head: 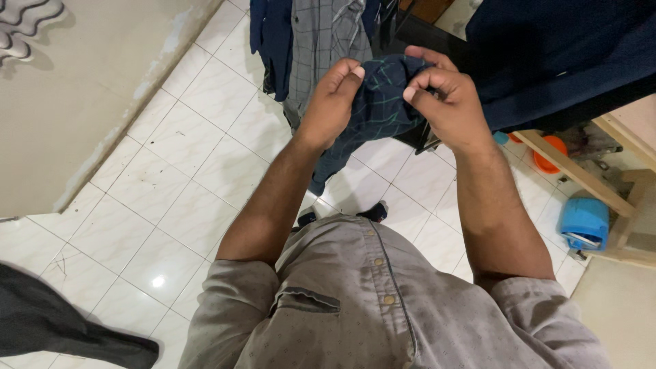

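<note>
Head view, looking straight down the person's front: both hands are raised ahead of the chest and closed on one dark blue checked garment with thin green lines. Left hand: grip pinched shut, thumb and fingertips bunching the cloth at its left edge. Right hand: grip also closed, fingers curled over the top of the cloth, thumb pressed against it from the near side. Garment sits between the two hands, gathered up there, with a loose length hanging down below the left hand toward the floor. Floor is white glossy tile with dark specks. Behind the hands, more clothes hang: a grey checked shirt just left of the held garment, a navy piece beside that, and a large navy cloth filling the upper right. Under the navy cloth a wooden frame runs diagonally; an orange object and a blue plastic container lie near it. Person wears a grey button shirt with a chest pocket. Dark fabric lies on the tiles at lower left. Beige wall at upper left
</note>
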